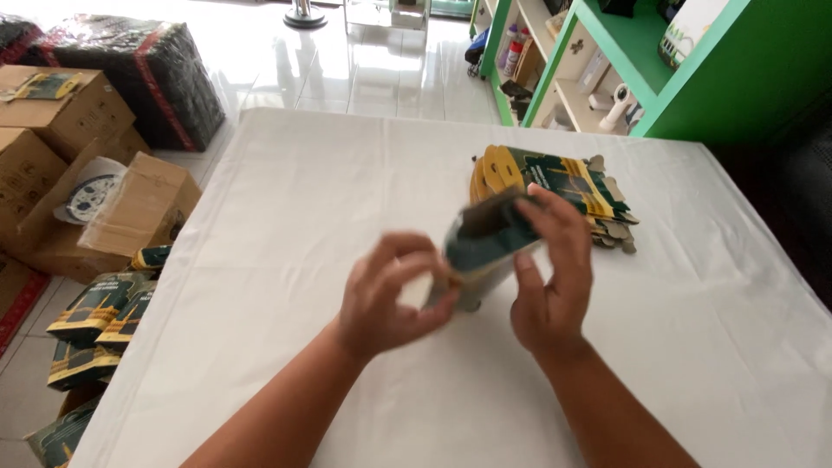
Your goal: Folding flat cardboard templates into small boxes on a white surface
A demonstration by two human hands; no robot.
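Two hands, left hand [386,295], right hand [550,277], gripping green carton [485,243]

A carton [485,247] is held above the middle of a table [286,173], between a left hand [386,299] and a right hand [550,277]. A stack of flat cartons [572,186] lies just beyond. Cardboard boxes [78,165] and finished cartons [95,316] sit on the floor [347,61], left; shelves [624,61] stand far right.

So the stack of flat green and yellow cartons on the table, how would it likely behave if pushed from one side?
The stack of flat cartons already lies fanned with tabs sticking out, so it would probably shear and spread rather than slide whole. The cartons look like thin card, likely light. The white tablecloth might wrinkle and drag beneath them.
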